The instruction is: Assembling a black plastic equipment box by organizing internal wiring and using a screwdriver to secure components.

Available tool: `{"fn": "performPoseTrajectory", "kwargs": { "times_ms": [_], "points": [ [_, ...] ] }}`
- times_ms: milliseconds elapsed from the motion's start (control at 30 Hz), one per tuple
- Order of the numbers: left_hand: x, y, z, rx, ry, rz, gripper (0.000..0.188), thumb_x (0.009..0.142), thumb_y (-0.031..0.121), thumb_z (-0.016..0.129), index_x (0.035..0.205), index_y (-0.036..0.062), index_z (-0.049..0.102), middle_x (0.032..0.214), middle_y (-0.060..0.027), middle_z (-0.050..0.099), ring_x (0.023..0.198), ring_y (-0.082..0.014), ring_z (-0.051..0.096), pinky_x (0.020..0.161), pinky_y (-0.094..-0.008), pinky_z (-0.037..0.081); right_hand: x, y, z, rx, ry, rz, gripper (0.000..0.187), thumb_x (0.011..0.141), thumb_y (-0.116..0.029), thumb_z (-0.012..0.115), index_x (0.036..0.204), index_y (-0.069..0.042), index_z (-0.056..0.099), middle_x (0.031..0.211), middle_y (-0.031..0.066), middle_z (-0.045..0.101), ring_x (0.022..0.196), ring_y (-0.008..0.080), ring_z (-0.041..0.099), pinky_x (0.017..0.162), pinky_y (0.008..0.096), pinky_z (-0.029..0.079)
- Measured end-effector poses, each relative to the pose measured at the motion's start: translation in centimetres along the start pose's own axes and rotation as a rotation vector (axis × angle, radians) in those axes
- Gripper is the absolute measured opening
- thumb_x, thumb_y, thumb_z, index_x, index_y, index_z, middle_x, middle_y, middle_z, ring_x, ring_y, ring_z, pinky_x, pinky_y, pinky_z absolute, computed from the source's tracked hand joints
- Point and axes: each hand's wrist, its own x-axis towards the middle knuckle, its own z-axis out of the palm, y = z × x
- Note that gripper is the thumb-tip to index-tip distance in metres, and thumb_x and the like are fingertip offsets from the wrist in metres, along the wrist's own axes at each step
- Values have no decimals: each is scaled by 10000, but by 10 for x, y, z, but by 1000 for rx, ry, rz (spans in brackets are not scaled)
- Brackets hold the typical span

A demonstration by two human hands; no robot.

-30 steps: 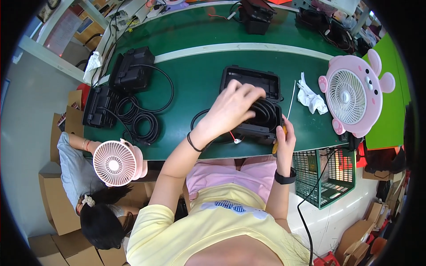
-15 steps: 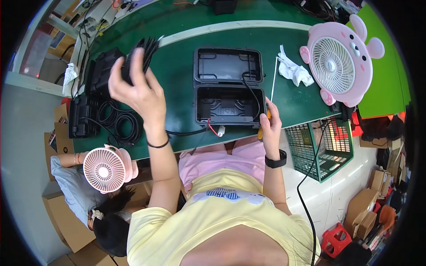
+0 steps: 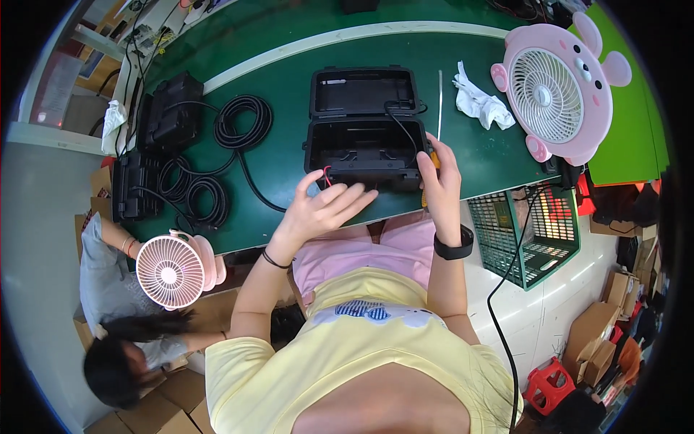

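Observation:
An open black plastic box point(image 3: 363, 124) stands before me, its lid folded back and a thin black cable running from the lid into the body. My left hand point(image 3: 325, 208) is at the box's front left edge, fingers apart and apparently holding nothing. A short red wire point(image 3: 327, 173) shows beside its index finger. At the box's right side, my right hand point(image 3: 442, 184) is wrapped round the yellow handle of a screwdriver point(image 3: 440, 108), whose long shaft points away from me. A coiled black cable point(image 3: 243, 121) lies left of the box, its end running toward my left hand.
Two more black boxes point(image 3: 172, 112) and another cable coil point(image 3: 208, 202) are at the left. A white cloth point(image 3: 481, 101) and a pink fan point(image 3: 546, 90) lie at the right. A small pink fan point(image 3: 170, 273) is at the near left edge, beside another person point(image 3: 123, 289). A green crate point(image 3: 531, 235) stands below right.
My left hand has let go of the cable coil at the back left and come down to the box's front. The box is tilted slightly differently. My right hand keeps the screwdriver.

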Motion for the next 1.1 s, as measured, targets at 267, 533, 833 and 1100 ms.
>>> {"fn": "performPoseTrajectory", "kwargs": {
  "times_ms": [267,533,833,1100],
  "points": [
    [39,-33,-24,-555,370,-745,251,790,71,738,1036,121,747,818,-48,545,766,-230,541,702,-343,426,11,-4,1,60,-122,64,480,930,-268,631,1302,29,567,1235,197,599,1119,315,597,988,344,436],
    [71,-40,-35,-496,-205,-440,243,727,-37,682,925,85,752,987,-76,566,872,-267,575,787,-370,507,-6,12,1,238,-131,39,499,908,-171,657,1352,25,540,1283,156,564,1181,243,544,1032,323,397],
    [96,3,-10,-681,-459,-309,773,879,477,667,1467,69,375,1117,-187,597,912,-351,669,682,-413,569,-15,18,-19,366,-245,40,547,897,-118,668,1396,33,503,1338,128,527,1257,209,485,1090,326,348],
    [74,33,-1,-368,-551,-176,590,819,251,711,1300,-29,515,755,-106,665,657,-240,686,566,-345,562,66,3,-16,-52,73,-177,300,956,-308,635,1184,-126,705,1092,86,583,653,107,491,633,271,437]
  ]
}}
